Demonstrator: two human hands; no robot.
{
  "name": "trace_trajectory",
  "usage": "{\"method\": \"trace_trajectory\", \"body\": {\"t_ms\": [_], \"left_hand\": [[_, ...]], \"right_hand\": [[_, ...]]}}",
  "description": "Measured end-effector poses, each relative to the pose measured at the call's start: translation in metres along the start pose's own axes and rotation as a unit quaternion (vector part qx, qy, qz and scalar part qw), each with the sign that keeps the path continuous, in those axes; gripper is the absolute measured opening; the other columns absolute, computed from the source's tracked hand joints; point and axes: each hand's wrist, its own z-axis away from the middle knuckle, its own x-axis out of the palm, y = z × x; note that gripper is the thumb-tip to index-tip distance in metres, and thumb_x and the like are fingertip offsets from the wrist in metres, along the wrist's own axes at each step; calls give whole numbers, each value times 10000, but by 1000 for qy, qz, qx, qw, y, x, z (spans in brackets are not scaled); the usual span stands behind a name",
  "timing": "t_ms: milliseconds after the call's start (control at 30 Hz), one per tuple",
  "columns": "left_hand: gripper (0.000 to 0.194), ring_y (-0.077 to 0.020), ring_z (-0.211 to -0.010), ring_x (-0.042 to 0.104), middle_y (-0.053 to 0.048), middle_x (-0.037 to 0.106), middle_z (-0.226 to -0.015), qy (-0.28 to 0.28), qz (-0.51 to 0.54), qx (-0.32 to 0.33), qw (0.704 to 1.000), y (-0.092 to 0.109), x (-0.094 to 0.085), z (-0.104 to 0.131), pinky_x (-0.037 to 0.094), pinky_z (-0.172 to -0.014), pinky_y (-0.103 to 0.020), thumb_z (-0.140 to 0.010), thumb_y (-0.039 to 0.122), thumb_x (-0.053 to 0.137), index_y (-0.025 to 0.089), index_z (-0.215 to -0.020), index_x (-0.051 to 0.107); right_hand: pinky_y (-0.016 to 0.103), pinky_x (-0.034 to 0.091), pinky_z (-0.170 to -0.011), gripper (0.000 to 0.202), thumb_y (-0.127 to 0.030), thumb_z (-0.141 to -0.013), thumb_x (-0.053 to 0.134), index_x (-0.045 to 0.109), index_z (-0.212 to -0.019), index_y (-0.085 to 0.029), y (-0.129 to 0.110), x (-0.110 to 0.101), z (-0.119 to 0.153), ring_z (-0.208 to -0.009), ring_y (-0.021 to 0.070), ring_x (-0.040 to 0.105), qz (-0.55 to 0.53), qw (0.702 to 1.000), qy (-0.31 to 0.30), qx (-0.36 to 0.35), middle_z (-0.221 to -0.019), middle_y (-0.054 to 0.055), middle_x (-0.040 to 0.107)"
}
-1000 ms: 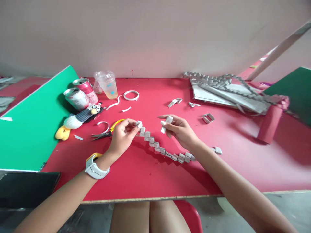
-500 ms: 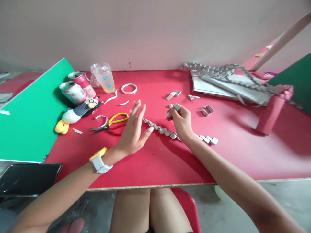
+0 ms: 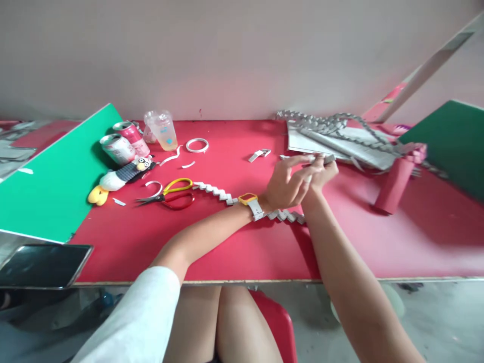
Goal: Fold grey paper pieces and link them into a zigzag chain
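My left hand reaches across to the right, its fingers spread and overlapping my right hand. The fingers of my right hand are closed on a small grey folded piece. Below my left wrist, which wears a watch with a yellow case, a folded paper chain runs over the red table; my forearm covers its middle. Two small folded pieces lie beyond my hands.
Scissors, a tape roll, plastic cups, cans and a penguin toy are on the left. At the right are flat papers, long braided chains and a pink cylinder.
My left hand has moved right, from near the scissors to my right hand. My right hand has shifted right with the grey piece. The view has turned slightly right.
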Motion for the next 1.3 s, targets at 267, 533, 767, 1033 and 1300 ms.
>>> {"method": "trace_trajectory", "body": {"t_ms": [267,533,767,1033,1300], "left_hand": [[239,-232,-1145,464,-160,506,-1104,126,50,-80,988,24,4,12,416,-1042,-445,-1000,255,264,170,-1155,425],[198,-234,-1108,523,-134,535,-1060,74,80,-80,991,64,3,20,501,-957,-446,-984,251,264,240,-1137,390],[232,-236,-1108,525,-152,536,-1076,42,90,-77,992,59,6,25,489,-959,-439,-979,247,264,221,-1164,402],[253,-226,-1052,600,-126,630,-1062,-81,100,-15,992,55,9,36,486,-939,-430,-932,221,350,219,-1105,534],[251,-136,-1106,606,-12,664,-1195,-310,125,335,881,62,14,44,448,-980,-295,-956,243,479,356,-1119,633]], "right_hand": [[258,433,-533,220,-213,-917,398,572,-795,-153,-16,4,-2,-506,120,494,-44,989,137,40,-606,-28,492],[294,455,-651,231,-241,-879,445,636,-781,-156,2,5,-5,-611,167,586,31,992,113,43,-663,8,585],[294,443,-694,227,-261,-874,444,635,-782,-182,7,8,1,-698,180,592,61,994,94,10,-709,14,608],[237,406,-504,179,-221,-876,472,605,-770,-164,8,9,6,-489,113,478,31,996,75,28,-577,-38,517],[218,436,-436,126,-190,-853,473,576,-785,-168,18,13,2,-436,96,500,-15,998,42,44,-593,-40,543]]}}
